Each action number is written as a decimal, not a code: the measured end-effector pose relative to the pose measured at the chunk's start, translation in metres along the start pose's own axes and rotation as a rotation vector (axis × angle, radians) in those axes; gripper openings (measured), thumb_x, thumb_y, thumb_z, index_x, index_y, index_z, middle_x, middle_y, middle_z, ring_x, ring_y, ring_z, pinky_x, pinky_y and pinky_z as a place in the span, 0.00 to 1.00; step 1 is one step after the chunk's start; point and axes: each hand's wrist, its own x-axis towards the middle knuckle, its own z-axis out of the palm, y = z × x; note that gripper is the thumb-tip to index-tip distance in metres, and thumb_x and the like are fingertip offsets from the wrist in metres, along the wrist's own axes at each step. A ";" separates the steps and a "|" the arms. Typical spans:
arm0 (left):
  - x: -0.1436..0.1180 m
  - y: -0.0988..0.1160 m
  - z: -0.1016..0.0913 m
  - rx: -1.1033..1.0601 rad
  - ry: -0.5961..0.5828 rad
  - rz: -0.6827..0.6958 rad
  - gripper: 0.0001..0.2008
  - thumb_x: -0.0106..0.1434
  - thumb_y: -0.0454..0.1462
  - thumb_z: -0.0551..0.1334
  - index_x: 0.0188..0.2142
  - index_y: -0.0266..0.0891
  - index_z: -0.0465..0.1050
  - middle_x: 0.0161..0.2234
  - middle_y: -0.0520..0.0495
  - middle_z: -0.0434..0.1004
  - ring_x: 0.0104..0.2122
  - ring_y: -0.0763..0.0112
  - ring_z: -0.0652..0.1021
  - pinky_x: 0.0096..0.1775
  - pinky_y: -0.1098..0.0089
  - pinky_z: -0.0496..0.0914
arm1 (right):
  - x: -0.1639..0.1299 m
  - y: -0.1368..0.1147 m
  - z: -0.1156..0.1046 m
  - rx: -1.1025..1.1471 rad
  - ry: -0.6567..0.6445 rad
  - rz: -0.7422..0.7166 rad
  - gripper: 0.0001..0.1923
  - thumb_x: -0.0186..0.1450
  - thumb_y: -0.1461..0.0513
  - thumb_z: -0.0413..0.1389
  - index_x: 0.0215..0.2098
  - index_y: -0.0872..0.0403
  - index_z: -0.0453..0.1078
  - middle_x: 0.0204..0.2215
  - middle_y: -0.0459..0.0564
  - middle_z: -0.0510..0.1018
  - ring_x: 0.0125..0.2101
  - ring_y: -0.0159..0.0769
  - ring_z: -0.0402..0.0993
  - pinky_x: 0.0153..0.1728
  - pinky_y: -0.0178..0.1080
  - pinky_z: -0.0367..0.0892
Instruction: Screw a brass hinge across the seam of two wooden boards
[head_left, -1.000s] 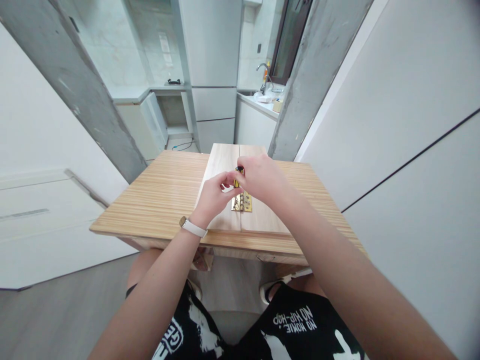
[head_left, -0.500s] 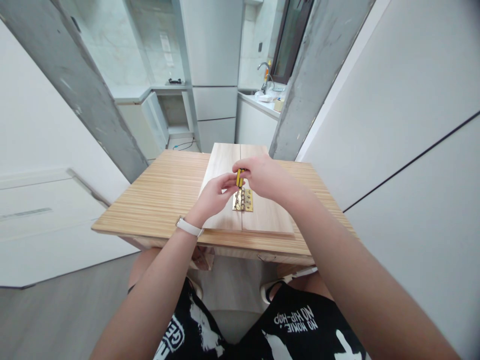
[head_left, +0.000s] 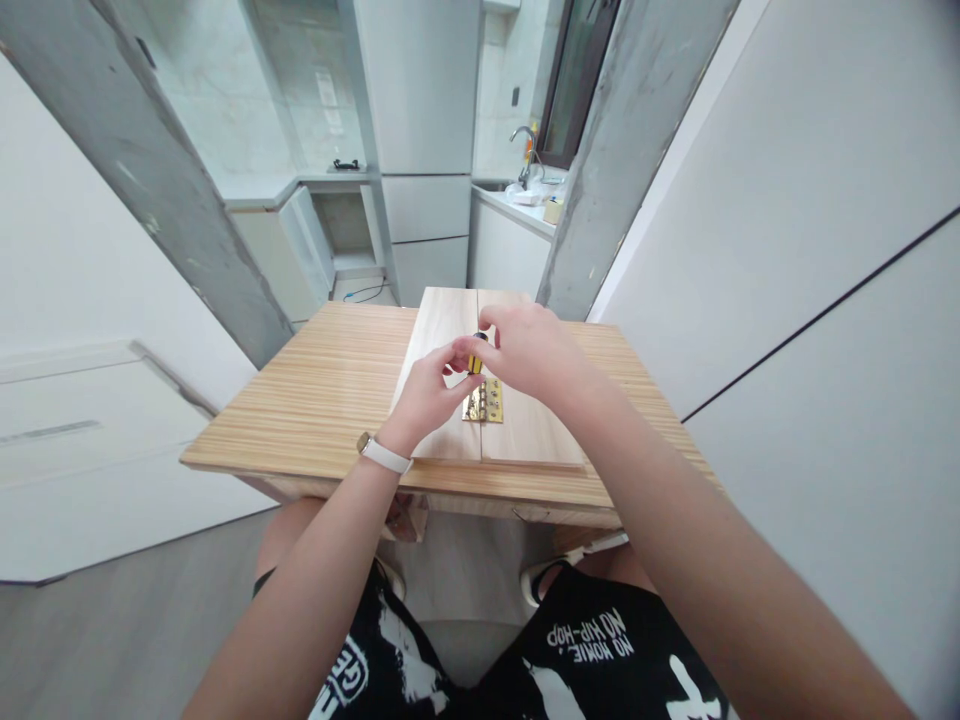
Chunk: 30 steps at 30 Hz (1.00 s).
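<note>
A yellow-and-black screwdriver (head_left: 475, 365) stands nearly upright over a brass hinge (head_left: 492, 400). My right hand (head_left: 525, 345) has its fingers closed round the top of the handle. From the left, the fingers and thumb of my left hand (head_left: 431, 390) close about the lower part of the screwdriver; its tip is hidden there. The hinge lies open across the seam between two pale wooden boards, the left board (head_left: 435, 325) and the right board (head_left: 529, 435). Small screws or screw holes show on its right leaf.
Under the boards is a striped wooden table (head_left: 300, 400), its front edge close to my knees. White panels (head_left: 810, 300) flank it on the right and left. Behind stand a fridge (head_left: 424, 100) and a counter with a sink and faucet (head_left: 525, 150).
My right fingers have shifted round the top of the screwdriver handle, which now shows a dark end. My left hand stays beside it. The whole view has moved slightly.
</note>
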 end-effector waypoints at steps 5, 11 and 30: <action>0.001 0.004 0.001 0.009 0.008 -0.018 0.07 0.61 0.37 0.70 0.38 0.41 0.74 0.35 0.51 0.78 0.37 0.68 0.77 0.41 0.66 0.72 | 0.002 -0.004 0.005 -0.024 -0.027 -0.042 0.17 0.73 0.56 0.54 0.32 0.55 0.79 0.30 0.55 0.82 0.33 0.41 0.74 0.34 0.41 0.58; -0.001 0.000 -0.002 -0.124 -0.069 -0.058 0.11 0.63 0.41 0.70 0.45 0.42 0.77 0.43 0.47 0.82 0.42 0.64 0.81 0.44 0.64 0.76 | 0.005 0.001 0.010 0.052 -0.069 -0.188 0.13 0.71 0.64 0.53 0.34 0.55 0.80 0.33 0.54 0.82 0.35 0.40 0.75 0.36 0.41 0.59; 0.000 0.006 0.000 -0.081 -0.029 0.010 0.06 0.64 0.36 0.68 0.39 0.41 0.73 0.37 0.49 0.79 0.38 0.69 0.79 0.40 0.67 0.74 | -0.002 -0.002 0.006 0.004 -0.019 -0.041 0.14 0.73 0.54 0.56 0.40 0.56 0.77 0.34 0.57 0.82 0.35 0.45 0.76 0.35 0.42 0.61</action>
